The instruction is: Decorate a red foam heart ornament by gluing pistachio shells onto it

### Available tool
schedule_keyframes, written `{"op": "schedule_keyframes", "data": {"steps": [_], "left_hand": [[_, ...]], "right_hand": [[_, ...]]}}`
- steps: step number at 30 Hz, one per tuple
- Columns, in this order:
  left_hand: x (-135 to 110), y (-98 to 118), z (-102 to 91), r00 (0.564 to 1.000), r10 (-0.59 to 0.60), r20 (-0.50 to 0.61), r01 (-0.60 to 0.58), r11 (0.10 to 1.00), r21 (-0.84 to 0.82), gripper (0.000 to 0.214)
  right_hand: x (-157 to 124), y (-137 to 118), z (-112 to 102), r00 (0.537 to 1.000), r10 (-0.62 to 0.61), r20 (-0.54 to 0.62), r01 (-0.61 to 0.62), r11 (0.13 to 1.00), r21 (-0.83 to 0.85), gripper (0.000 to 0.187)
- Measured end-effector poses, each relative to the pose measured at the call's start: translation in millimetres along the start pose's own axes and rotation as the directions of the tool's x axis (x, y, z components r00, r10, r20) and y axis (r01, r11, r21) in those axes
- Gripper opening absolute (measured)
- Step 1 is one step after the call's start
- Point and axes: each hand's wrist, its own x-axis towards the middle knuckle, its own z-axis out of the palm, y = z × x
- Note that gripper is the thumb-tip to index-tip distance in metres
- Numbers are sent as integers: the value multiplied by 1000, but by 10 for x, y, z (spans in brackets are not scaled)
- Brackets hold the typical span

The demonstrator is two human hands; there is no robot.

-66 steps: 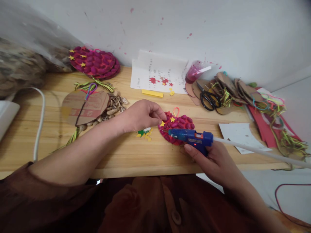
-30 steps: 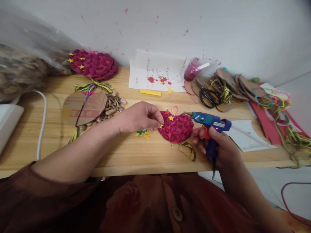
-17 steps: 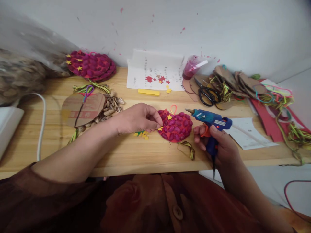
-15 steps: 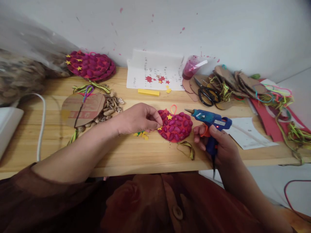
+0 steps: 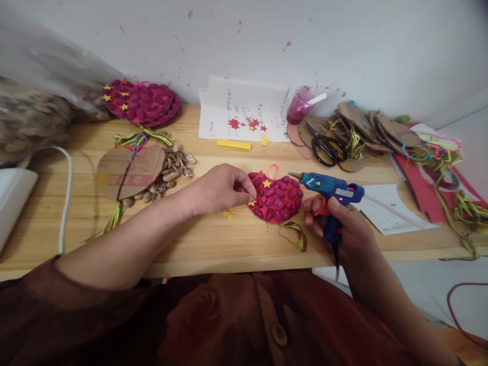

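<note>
Pressing thumb and forefinger together, the left hand (image 5: 224,189) grips a small yellow star (image 5: 252,203) at the left rim of the purple-covered disc (image 5: 280,194), which lies about the middle of the wooden desk (image 5: 213,249), rather nearer to its front edge. The right hand (image 5: 343,223) is wrapped around the handle of a blue glue gun (image 5: 324,184), whose nozzle points leftward, close to the disc's upper right. As I judge, the disc is only partly starred: one red star (image 5: 261,174) and another yellow star (image 5: 267,184) already sit at its upper left, while most of its surface carries none. The gripped star is perhaps not yet fixed. Loose yellow cut-outs (image 5: 227,215) lie unused near the left hand. Toward the desk's back left corner, a stack of similar discs (image 5: 152,101) shows several stars on it.
</note>
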Motion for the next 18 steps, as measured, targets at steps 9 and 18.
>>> {"op": "schedule_keyframes", "data": {"steps": [9, 18], "left_hand": [[-2, 25, 33, 999, -11, -37, 12, 999, 34, 11], [-32, 39, -36, 999, 35, -39, -36, 999, -35, 12]], "right_hand": [[7, 8, 5, 1000, -14, 4, 14, 1000, 23, 33], [0, 14, -3, 1000, -25, 11, 25, 1000, 9, 31]]}}
